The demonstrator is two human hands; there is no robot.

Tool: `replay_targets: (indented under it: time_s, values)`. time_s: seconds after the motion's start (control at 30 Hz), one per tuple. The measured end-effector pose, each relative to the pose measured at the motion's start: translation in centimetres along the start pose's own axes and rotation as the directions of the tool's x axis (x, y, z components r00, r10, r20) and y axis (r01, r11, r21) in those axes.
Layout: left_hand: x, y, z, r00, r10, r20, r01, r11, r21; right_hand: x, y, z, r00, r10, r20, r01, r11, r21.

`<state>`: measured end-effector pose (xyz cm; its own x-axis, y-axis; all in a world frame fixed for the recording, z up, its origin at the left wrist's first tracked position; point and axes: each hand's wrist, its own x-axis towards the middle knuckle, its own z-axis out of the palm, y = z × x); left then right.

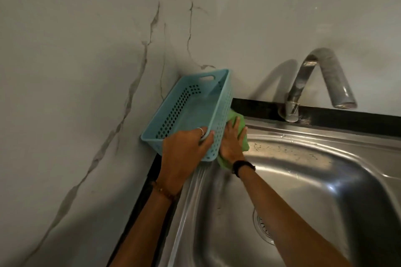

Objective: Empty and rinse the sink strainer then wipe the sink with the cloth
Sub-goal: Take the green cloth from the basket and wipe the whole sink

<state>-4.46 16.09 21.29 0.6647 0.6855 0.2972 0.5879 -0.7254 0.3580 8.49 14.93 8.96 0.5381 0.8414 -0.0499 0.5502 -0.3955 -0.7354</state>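
The left hand [184, 147] is taking a clenched grip on the near rim of the tilted blue perforated basket [191, 112], lifting it off the sink's ledge, while the right hand [232, 143] is pressing flat-fingered on the green cloth [243, 136] at the steel sink's [325, 169] back-left corner. The strainer [263, 231] is sitting in the drain, so wiping seems underway, with most of the basin apparently still to do.

Basket [191, 112]: light blue, perforated in dot grids. Cloth [243, 143]: green. Sink [303, 180]: silver steel. Wall [86, 50]: white, grey-veined marble. Wristband [243, 167]: black.
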Motion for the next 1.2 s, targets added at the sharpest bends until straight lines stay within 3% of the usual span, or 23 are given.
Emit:
replay_targets:
  time_s: [0.07, 0.1, 0.13, 0.2, 0.23, 0.3, 0.37, 0.43, 0.5, 0.6, 0.73, 0.77, 0.8, 0.87, 1.03, 1.2]
  values:
    - [0.0, -0.3, 0.0, 1.0, -0.01, -0.009, 0.01, 0.999, -0.043, 0.3, -0.4, 2.1, 0.995, 0.046, -0.089, -0.043, 0.999, 0.031]
    - [0.0, -0.4, 0.1, 1.0, -0.02, -0.014, 0.019, 0.998, -0.065, -0.1, -0.7, 2.7, 0.978, 0.116, -0.173, -0.084, 0.98, 0.182]
    - [-0.1, -0.5, 0.2, 1.0, -0.026, -0.012, 0.025, 0.997, -0.08, -0.8, -1.1, 3.0, 0.961, 0.198, -0.191, -0.105, 0.906, 0.411]
    - [-0.4, -0.6, 0.5, 1.0, -0.015, -0.012, 0.014, 0.996, -0.083, -2.4, -1.6, 3.3, 0.968, 0.238, -0.085, -0.072, 0.58, 0.812]
    - [-0.6, -0.7, 0.8, 1.0, -0.013, -0.007, 0.012, 0.996, -0.083, -3.4, -1.8, 3.8, 0.971, 0.225, -0.08, -0.054, 0.534, 0.844]
    - [-0.7, -0.8, 0.9, 1.0, -0.029, 0.0, 0.028, 0.995, -0.094, -5.9, -2.3, 4.8, 0.987, 0.109, -0.119, 0.014, 0.675, 0.738]
    - [-0.7, -1.0, 0.8, 0.999, -0.037, 0.003, 0.037, 0.992, -0.121, -8.2, -2.2, 6.0, 0.99, -0.049, -0.129, 0.11, 0.845, 0.524]
    - [-0.6, -1.1, 0.6, 1.0, -0.023, 0.01, 0.024, 0.993, -0.12, -10.1, -1.8, 6.9, 0.977, -0.164, -0.139, 0.204, 0.908, 0.366]
    - [-0.6, -1.1, 0.5, 1.0, -0.011, 0.014, 0.013, 0.992, -0.124, -10.8, -1.7, 6.8, 0.968, -0.19, -0.165, 0.238, 0.906, 0.351]
    - [-0.6, -1.0, 0.7, 0.999, -0.027, 0.03, 0.031, 0.988, -0.149, -10.0, -1.0, 5.7, 0.977, -0.14, -0.161, 0.202, 0.856, 0.477]
    - [-0.6, -0.8, 0.9, 0.998, -0.051, 0.045, 0.057, 0.987, -0.152, -6.1, -0.1, 2.4, 0.978, -0.087, -0.19, 0.162, 0.89, 0.426]
    - [-0.7, -0.7, 0.9, 0.998, -0.051, 0.043, 0.057, 0.987, -0.151, -4.7, 0.2, 1.8, 0.974, -0.153, -0.166, 0.199, 0.928, 0.314]
    - [-0.7, -0.6, 0.9, 0.998, -0.056, 0.043, 0.062, 0.986, -0.152, -3.0, 0.8, 1.7, 0.951, -0.266, -0.156, 0.28, 0.957, 0.071]
    - [-0.7, -0.5, 0.8, 0.997, -0.067, 0.048, 0.073, 0.986, -0.148, -0.9, 1.2, 1.0, 0.947, -0.319, 0.044, 0.318, 0.908, -0.273]
    - [-1.1, -0.5, 1.2, 0.997, -0.035, 0.073, 0.039, 0.998, -0.055, -0.3, 2.9, 0.3, 0.957, -0.274, 0.093, 0.277, 0.774, -0.569]
    - [-2.3, -0.7, 2.6, 0.987, 0.036, 0.157, -0.058, 0.988, 0.142, -3.1, 7.4, -3.6, 0.984, -0.18, -0.003, 0.134, 0.743, -0.656]
